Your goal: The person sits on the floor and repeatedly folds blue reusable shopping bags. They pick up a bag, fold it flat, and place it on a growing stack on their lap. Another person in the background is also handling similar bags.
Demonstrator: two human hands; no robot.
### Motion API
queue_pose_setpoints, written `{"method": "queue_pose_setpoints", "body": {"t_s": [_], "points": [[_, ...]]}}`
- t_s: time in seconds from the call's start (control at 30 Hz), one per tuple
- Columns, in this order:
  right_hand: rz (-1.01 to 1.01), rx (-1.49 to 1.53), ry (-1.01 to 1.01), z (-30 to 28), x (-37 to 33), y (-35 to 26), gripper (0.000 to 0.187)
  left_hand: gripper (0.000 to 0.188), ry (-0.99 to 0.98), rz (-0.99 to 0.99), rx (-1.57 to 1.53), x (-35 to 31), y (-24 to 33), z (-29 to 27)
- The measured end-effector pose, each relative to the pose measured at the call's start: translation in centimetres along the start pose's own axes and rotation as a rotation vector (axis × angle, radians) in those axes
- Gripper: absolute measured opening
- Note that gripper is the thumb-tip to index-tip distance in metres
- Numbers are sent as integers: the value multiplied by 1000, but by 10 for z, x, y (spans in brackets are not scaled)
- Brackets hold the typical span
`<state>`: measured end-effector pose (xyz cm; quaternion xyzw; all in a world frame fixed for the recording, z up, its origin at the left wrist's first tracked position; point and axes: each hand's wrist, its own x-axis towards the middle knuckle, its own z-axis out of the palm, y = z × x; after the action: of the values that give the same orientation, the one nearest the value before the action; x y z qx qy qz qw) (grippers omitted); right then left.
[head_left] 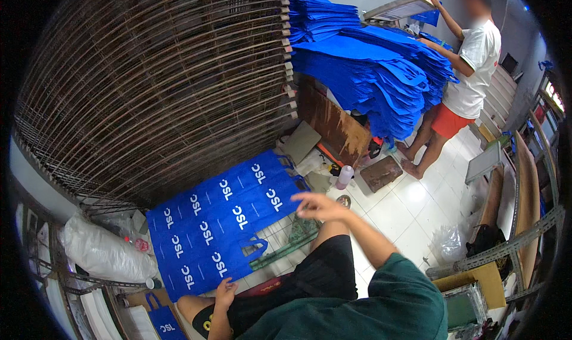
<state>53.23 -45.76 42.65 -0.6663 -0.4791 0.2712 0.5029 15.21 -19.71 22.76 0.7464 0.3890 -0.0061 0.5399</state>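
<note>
Several blue fabric bags [205, 212] with white print lie flat in rows on a wire rack tray [277, 228] in front of me. At their near edge is my left hand [225, 293], fingers a little apart and nothing visible in them. My right hand [316, 206] is over the right end of the rows, fingers stretched out and holding nothing that I can see. A cut-out handle [257, 246] sticks out from one bag between my two hands. Another blue bag [165, 321] lies low at the left beside my leg.
Tall stacked wire racks [161, 84] rise at the far left. A large pile of blue bags [369, 72] stands at the back, with a person [471, 60] beside it holding a frame. On the tiled floor [411, 215] are a bottle [345, 177] and a brown block [381, 174].
</note>
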Motion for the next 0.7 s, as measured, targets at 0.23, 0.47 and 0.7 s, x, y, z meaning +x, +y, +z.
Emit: {"method": "queue_pose_setpoints", "body": {"t_s": [0.23,0.47,0.7], "points": [[-381,-126,645,-204,-7,-190,40,36,69,-76,-180,-19,19,-5],[-374,653,1271,-429,-30,-144,58,35,71,28,-60,-10,9,0],[-448,1036,1351,-496,-36,-103,89,33,84,16,-56,-16,-10,-8]]}}
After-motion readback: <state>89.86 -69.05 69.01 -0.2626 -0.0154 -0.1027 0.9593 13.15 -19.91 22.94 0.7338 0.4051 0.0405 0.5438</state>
